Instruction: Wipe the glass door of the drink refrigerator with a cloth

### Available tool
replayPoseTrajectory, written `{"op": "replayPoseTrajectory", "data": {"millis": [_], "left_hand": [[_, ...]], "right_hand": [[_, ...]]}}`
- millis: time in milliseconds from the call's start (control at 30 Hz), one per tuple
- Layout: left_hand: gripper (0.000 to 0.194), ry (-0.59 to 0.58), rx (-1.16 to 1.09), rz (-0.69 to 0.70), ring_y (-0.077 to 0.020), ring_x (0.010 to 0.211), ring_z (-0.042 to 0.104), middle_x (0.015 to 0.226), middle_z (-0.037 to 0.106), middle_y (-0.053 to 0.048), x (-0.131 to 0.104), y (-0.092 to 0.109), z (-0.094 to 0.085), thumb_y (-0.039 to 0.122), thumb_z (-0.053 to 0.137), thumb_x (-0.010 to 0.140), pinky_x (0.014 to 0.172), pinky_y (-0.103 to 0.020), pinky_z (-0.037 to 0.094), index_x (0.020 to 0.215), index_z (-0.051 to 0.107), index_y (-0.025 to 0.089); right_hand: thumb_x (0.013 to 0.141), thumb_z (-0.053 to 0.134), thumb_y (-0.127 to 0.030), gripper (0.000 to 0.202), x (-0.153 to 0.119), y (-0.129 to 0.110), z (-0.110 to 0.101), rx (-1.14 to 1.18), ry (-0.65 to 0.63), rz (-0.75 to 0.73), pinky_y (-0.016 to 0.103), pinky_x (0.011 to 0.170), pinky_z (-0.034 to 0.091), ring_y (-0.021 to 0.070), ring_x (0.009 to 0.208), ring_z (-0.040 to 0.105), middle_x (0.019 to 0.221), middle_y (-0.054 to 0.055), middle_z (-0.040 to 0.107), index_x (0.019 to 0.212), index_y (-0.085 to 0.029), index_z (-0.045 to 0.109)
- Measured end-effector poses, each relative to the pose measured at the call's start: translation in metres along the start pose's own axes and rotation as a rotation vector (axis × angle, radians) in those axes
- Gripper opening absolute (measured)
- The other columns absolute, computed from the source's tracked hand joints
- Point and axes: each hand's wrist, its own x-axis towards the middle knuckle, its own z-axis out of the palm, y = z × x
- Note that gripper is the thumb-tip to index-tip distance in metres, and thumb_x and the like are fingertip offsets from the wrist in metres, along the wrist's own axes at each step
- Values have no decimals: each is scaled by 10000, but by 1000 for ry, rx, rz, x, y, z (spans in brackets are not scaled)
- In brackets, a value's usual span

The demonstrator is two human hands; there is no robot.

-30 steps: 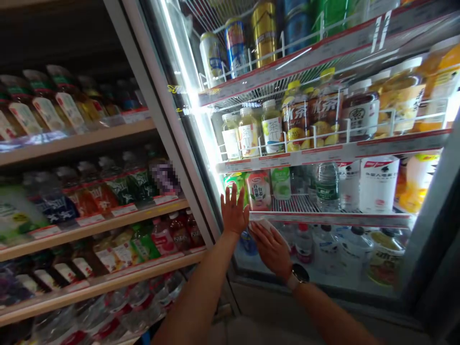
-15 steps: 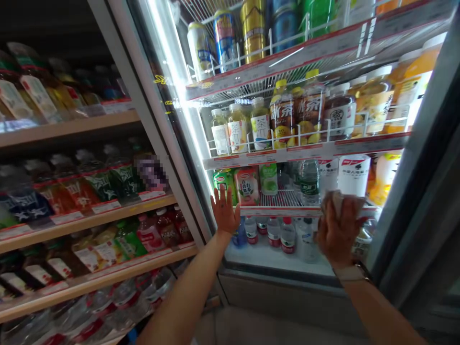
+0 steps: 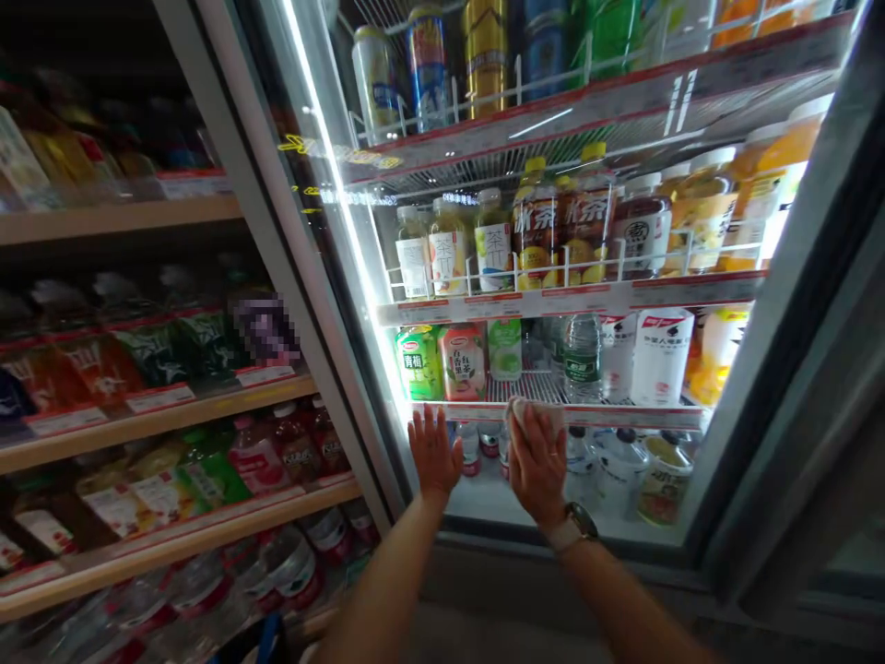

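My left hand [image 3: 434,452] has its fingers spread and lies flat against the glass door of a lit drinks cooler, just below a shelf strip near the cooler's left side. It holds nothing. To its right, my right hand [image 3: 537,461] presses a pale cloth [image 3: 536,409] to the glass, over the lower shelf strip [image 3: 608,415]. A watch is on that wrist. Behind the glass above my left hand are a green carton [image 3: 418,362] and a red carton [image 3: 464,361]. A clear water bottle [image 3: 583,358] stands above and right of the cloth.
Upper cooler shelves hold cans [image 3: 427,69] and tea bottles [image 3: 536,226]. White packs [image 3: 662,355] stand at the right of the lower shelf, with more bottles beneath. On the left, wooden shelves [image 3: 228,410] carry rows of bottles beside the cooler frame [image 3: 277,240].
My right hand has slid left with the cloth, now close to my left hand. My left hand sits slightly lower in view, still spread. The view has shifted a little.
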Motion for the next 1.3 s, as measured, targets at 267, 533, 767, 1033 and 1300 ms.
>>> {"op": "replayPoseTrajectory", "data": {"millis": [267, 533, 767, 1033, 1300], "left_hand": [[622, 11, 81, 13, -277, 1511, 102, 1623, 171, -142, -1, 1, -2, 293, 362, 983, 1218, -521, 199, 1556, 162, 154], [679, -40, 29, 16, -304, 1508, 90, 1613, 185, -172, -3, -2, -2, 339, 427, 965, 1211, -551, 186, 1558, 158, 146], [662, -28, -11, -6, -302, 1507, 107, 1600, 237, -182, -3, -2, 0, 356, 444, 962, 1209, -547, 187, 1548, 213, 149], [648, 10, -15, -5, -303, 1509, 92, 1602, 234, -176, -3, 1, 2, 355, 420, 971, 1210, -550, 177, 1548, 212, 146], [652, -31, -2, -16, -306, 1505, 123, 1598, 247, -170, -6, -1, 1, 362, 436, 967, 1213, -544, 191, 1544, 225, 145]], "right_hand": [[945, 497, -136, 381, -18, -58, 39, 150, 7, -146, 365, 1214, 145, 146, 1373, 442, 1325, 58, 644, 1300, -215, 613], [911, 447, -95, 564, 3, 20, -10, -9, -43, -102, 407, 1213, 142, 199, 1418, 392, 1445, 97, 537, 1453, -248, 467], [880, 460, -201, 649, -11, 145, -71, -193, 78, 249, 604, 1178, 183, 398, 1467, 229, 1597, 197, 249, 1516, -130, 352], [917, 419, -241, 686, -21, 163, -71, -140, 209, 412, 681, 1159, 140, 446, 1479, 119, 1627, 199, 123, 1557, -111, 209], [935, 456, -215, 649, 0, 40, -8, -78, 171, 201, 654, 1158, 201, 369, 1472, 243, 1598, 132, 284, 1551, -252, 255]]}}
